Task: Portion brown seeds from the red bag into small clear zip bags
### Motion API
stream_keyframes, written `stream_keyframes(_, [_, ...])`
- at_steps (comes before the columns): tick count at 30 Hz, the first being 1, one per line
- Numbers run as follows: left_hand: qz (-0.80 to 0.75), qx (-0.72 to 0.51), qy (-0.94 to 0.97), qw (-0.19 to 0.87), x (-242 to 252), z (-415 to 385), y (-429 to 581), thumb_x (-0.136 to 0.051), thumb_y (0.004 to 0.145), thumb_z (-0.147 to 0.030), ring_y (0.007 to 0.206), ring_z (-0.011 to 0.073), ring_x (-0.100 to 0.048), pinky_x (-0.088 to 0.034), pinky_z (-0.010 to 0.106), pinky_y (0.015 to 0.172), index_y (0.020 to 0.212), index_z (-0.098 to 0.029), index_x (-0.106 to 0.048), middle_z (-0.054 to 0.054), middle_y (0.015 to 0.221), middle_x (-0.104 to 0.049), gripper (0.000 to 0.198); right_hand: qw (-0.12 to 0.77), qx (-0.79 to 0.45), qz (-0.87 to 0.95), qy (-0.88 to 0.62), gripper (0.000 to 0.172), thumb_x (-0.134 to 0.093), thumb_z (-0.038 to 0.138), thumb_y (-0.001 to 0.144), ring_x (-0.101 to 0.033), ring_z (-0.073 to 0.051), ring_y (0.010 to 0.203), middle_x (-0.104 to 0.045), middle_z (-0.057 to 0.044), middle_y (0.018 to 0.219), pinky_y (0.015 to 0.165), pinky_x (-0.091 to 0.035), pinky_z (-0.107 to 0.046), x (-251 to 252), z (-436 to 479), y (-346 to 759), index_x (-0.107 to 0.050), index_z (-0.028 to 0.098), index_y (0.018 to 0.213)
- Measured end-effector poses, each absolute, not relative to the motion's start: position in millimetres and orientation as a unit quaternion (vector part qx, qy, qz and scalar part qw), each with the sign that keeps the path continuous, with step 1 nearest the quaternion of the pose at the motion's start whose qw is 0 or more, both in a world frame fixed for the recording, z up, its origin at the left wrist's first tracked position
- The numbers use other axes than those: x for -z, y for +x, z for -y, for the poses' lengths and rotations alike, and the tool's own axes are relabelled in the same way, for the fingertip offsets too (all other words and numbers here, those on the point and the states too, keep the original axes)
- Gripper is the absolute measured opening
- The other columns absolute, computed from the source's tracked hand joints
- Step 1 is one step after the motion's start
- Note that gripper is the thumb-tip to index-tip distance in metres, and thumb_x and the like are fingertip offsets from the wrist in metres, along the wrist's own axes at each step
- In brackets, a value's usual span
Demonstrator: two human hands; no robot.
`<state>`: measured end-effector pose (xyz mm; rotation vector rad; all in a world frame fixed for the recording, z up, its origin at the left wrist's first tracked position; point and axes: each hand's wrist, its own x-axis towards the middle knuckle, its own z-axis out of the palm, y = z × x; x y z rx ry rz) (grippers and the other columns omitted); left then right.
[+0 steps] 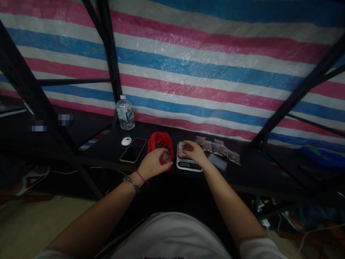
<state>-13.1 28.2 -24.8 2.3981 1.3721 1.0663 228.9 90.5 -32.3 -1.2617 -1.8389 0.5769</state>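
Note:
My left hand (155,163) is closed on a small clear plastic bag (166,157), held over the near side of an open red plastic bag (152,139). Brown dried bits (163,145) fill the red bag's mouth. To the right is a white digital scale (181,164) with a dark display. My right hand (196,153) reaches over its pan, thumb and fingers around a small heap of brown bits (187,146). Several filled little zip bags (217,148) lie beyond that wrist, with flat clear bags (217,162) nearer me.
Left of the red bag lie a phone (133,150) and a white mouse-shaped object (126,141). A clear plastic bottle (125,113) stands behind them on the black table (107,153). Dark metal posts (109,54) flank the striped sheet (194,72) at the back.

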Motion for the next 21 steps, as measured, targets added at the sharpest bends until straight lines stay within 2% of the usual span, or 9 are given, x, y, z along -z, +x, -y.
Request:
stream_keyframes(3, [-0.449, -0.367, 0.808, 0.106, 23.7, -23.5, -8.8, -0.065, 0.073, -0.049, 0.106, 0.0266, -0.062, -0.046, 0.039, 0.096, 0.115, -0.018, -0.058, 0.010, 0.115, -0.065, 0.052, 0.439, -0.303, 0.717, -0.448, 0.058, -0.069, 0.022, 0.068, -0.065, -0.016, 0.089, -0.065, -0.005, 0.106, 0.082, -0.051, -0.031, 26.8, -66.1, 214.6, -0.052, 0.021, 0.124])
stream_keyframes(6, [-0.428, -0.382, 0.808, 0.134, 22.9, -17.2, -2.9, -0.067, 0.072, -0.048, 0.105, 0.0260, -0.062, -0.047, 0.039, 0.094, 0.114, -0.019, -0.058, 0.010, 0.114, -0.065, 0.051, 0.446, -0.312, 0.720, -0.431, 0.047, -0.070, 0.020, 0.068, -0.065, -0.016, 0.086, -0.066, -0.005, 0.100, 0.080, -0.052, -0.032, 15.2, -41.4, 202.7, -0.054, 0.020, 0.112])
stream_keyframes(9, [-0.416, -0.405, 0.797, 0.166, 23.0, -11.2, 3.3, -0.068, 0.072, -0.044, 0.102, 0.0252, -0.063, -0.048, 0.038, 0.092, 0.113, -0.019, -0.058, 0.010, 0.111, -0.066, 0.050, 0.409, -0.246, 0.788, -0.388, 0.032, -0.067, 0.016, 0.071, -0.062, -0.018, 0.091, -0.065, -0.005, 0.098, 0.085, -0.050, -0.034, -1.4, -22.7, 196.2, -0.060, 0.019, 0.101])
stream_keyframes(13, [-0.403, -0.429, 0.780, 0.214, 24.0, -7.9, 8.5, -0.068, 0.073, -0.040, 0.097, 0.0241, -0.064, -0.049, 0.037, 0.088, 0.112, -0.017, -0.058, 0.010, 0.107, -0.067, 0.047, 0.351, -0.174, 0.864, -0.315, 0.039, -0.061, 0.007, 0.074, -0.058, -0.019, 0.102, -0.061, -0.007, 0.107, 0.093, -0.046, -0.036, -21.9, -10.5, 195.2, -0.064, 0.022, 0.109])
stream_keyframes(16, [-0.382, -0.439, 0.774, 0.248, 25.1, -8.5, 9.2, -0.068, 0.074, -0.039, 0.097, 0.0238, -0.064, -0.049, 0.036, 0.087, 0.114, -0.015, -0.057, 0.010, 0.107, -0.067, 0.048, 0.333, -0.201, 0.867, -0.312, 0.042, -0.061, 0.008, 0.076, -0.058, -0.019, 0.103, -0.060, -0.006, 0.111, 0.091, -0.047, -0.035, -32.2, -8.6, 197.2, -0.062, 0.024, 0.114])
stream_keyframes(21, [-0.382, -0.460, 0.750, 0.282, 24.1, -8.6, 6.6, -0.069, 0.072, -0.039, 0.099, 0.0256, -0.063, -0.049, 0.037, 0.087, 0.113, -0.016, -0.057, 0.011, 0.109, -0.066, 0.049, 0.334, -0.271, 0.840, -0.329, 0.034, -0.067, 0.014, 0.074, -0.062, -0.019, 0.095, -0.065, -0.005, 0.104, 0.086, -0.049, -0.034, -41.2, -12.3, 196.9, -0.063, 0.021, 0.107])
